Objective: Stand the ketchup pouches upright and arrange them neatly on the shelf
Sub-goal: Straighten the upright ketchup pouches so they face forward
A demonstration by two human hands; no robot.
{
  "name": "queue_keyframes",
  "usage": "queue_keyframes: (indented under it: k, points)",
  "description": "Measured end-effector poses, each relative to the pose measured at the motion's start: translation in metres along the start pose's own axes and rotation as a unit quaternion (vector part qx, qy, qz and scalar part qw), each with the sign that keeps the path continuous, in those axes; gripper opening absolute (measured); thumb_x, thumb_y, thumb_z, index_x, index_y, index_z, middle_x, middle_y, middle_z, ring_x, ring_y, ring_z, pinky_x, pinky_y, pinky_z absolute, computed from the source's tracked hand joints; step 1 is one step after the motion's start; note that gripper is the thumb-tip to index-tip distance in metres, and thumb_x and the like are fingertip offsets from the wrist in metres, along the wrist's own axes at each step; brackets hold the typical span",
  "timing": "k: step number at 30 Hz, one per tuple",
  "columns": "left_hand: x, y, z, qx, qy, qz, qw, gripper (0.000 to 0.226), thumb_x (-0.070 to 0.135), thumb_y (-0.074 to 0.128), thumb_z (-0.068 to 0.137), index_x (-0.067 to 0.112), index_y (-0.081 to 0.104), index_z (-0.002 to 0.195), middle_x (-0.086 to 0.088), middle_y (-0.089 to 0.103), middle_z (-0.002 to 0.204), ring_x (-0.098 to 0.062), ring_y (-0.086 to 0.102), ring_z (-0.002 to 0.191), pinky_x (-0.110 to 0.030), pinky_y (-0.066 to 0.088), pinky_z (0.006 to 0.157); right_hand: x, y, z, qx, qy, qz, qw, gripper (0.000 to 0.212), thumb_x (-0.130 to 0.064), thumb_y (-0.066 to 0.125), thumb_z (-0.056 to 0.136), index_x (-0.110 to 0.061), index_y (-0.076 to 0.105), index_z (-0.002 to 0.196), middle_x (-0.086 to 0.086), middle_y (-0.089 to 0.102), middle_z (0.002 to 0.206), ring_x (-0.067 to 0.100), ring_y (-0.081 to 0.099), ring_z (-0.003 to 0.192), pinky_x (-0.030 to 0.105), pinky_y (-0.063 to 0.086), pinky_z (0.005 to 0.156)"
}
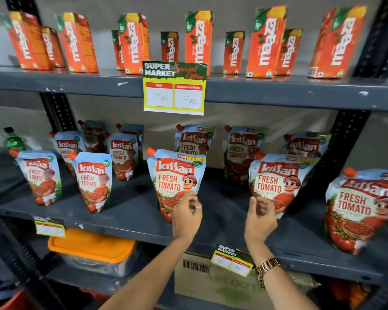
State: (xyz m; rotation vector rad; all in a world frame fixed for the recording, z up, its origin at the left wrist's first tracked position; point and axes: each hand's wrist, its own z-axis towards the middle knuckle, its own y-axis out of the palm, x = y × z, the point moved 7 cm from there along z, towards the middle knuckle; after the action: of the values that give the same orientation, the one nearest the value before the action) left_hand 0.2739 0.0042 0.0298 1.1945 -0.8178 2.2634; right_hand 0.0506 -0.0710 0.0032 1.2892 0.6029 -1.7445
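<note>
Hands first: my left hand (187, 217) is up at the middle shelf (130, 211), fingers loosely curled, fingertips at the lower right edge of the centre ketchup pouch (177, 177). Looks like touching, not a full grip, though blur makes it hard to be sure. Ring visible on one finger. My right hand (260, 217) is raised w/ fingers half-curled, just beside the lower left corner of the next ketchup pouch (276, 182); can't tell if it makes contact. Neither hand encloses anything. Gold watch (269, 266) on right wrist.

Pouches all sit on the middle shelf, upright or leaning back a bit, orange caps at top left. Front row, left to right: far-left pouch (39, 175), second pouch (94, 180), centre one, the one by my right hand, then a big pouch at far right (358, 211) near the shelf edge. More pouches stand behind in a back row, approx. six. Spacing is uneven.

Green bottle (12, 139) stands at far left, behind the pouches. Top shelf carries orange juice cartons (198, 39), w/ a price tag (174, 88) hanging from its front edge. Below: orange-lidded tub (92, 245) and a cardboard box (202, 283).
</note>
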Motion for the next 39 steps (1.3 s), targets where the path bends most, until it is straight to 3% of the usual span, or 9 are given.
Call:
queue_keyframes:
  k: [2,4,7,10,14,19,23,28,39]
  points:
    - [0.003,0.020,-0.002,-0.031,-0.001,-0.017,0.999,0.025,0.002,0.055,0.082,0.007,0.063,0.106,-0.002,0.066,0.090,-0.016,0.063,0.079,-0.016,0.049,0.064,0.004,-0.014,0.012,0.031,0.007,-0.003,0.999,0.013,-0.016,0.066,0.082,-0.009,0.059,0.089,0.004,0.060,0.079,0.018,0.056,0.072,0.025,0.046,0.065]
    - [0.004,0.042,-0.003,-0.069,-0.016,-0.030,0.997,0.028,0.004,0.055,0.083,0.007,0.062,0.110,-0.006,0.067,0.099,-0.013,0.061,0.082,-0.017,0.050,0.068,0.008,-0.026,0.023,0.045,0.011,-0.009,0.999,0.019,-0.014,0.066,0.081,-0.007,0.056,0.095,0.009,0.060,0.085,0.019,0.055,0.074,0.031,0.046,0.066]
    - [0.003,0.074,-0.007,-0.133,-0.050,-0.050,0.989,0.032,0.010,0.058,0.085,0.010,0.058,0.117,-0.010,0.065,0.112,-0.013,0.060,0.091,-0.022,0.050,0.078,0.019,-0.038,0.040,0.034,0.033,-0.037,0.998,0.033,-0.015,0.067,0.081,-0.004,0.050,0.107,0.019,0.057,0.104,0.025,0.056,0.086,0.030,0.043,0.071]
    - [0.004,0.107,-0.014,-0.219,-0.078,-0.053,0.971,0.041,0.020,0.057,0.088,0.014,0.049,0.128,-0.007,0.055,0.131,-0.015,0.054,0.115,-0.028,0.046,0.097,0.032,-0.043,0.054,-0.010,0.062,-0.080,0.995,0.047,-0.023,0.067,0.081,-0.002,0.045,0.117,0.022,0.050,0.120,0.032,0.053,0.104,0.032,0.042,0.081]
    - [0.008,0.153,-0.033,-0.354,-0.114,-0.027,0.928,0.065,0.033,0.053,0.090,0.025,0.020,0.145,-0.002,0.022,0.156,-0.021,0.014,0.145,-0.042,0.021,0.117,0.047,-0.040,0.054,-0.089,0.077,-0.090,0.989,0.058,-0.038,0.058,0.086,-0.008,0.039,0.132,0.018,0.048,0.131,0.032,0.049,0.118,0.040,0.041,0.095]
    - [-0.001,0.184,-0.050,-0.455,-0.164,0.011,0.875,0.073,0.048,0.045,0.089,0.039,-0.003,0.144,0.003,0.000,0.159,-0.030,-0.018,0.143,-0.052,-0.002,0.117,0.054,-0.038,0.054,-0.108,0.073,-0.103,0.986,0.059,-0.043,0.052,0.087,-0.014,0.037,0.137,0.014,0.050,0.135,0.030,0.046,0.125,0.043,0.038,0.102]
    - [-0.005,0.187,-0.047,-0.449,-0.177,-0.010,0.876,0.065,0.044,0.043,0.091,0.041,0.005,0.144,0.002,0.004,0.159,-0.028,-0.017,0.144,-0.051,-0.005,0.117,0.055,-0.036,0.056,-0.114,0.075,-0.127,0.983,0.060,-0.044,0.051,0.087,-0.010,0.039,0.136,0.016,0.050,0.136,0.032,0.044,0.126,0.049,0.037,0.105]
    - [-0.005,0.183,-0.044,-0.430,-0.171,-0.036,0.886,0.056,0.030,0.043,0.094,0.034,0.016,0.144,-0.004,0.023,0.156,-0.026,0.003,0.146,-0.048,-0.007,0.119,0.052,-0.039,0.052,-0.123,0.068,-0.147,0.979,0.058,-0.041,0.053,0.088,-0.006,0.042,0.133,0.018,0.050,0.134,0.032,0.041,0.127,0.047,0.036,0.106]
    - [-0.017,0.142,-0.042,-0.363,-0.164,-0.049,0.916,0.044,0.020,0.043,0.095,0.025,0.033,0.138,-0.006,0.039,0.147,-0.021,0.031,0.137,-0.048,0.019,0.118,0.042,-0.035,0.024,-0.161,0.074,-0.116,0.977,0.050,-0.038,0.067,0.079,-0.010,0.054,0.119,0.006,0.062,0.111,0.020,0.057,0.100,0.031,0.046,0.085]
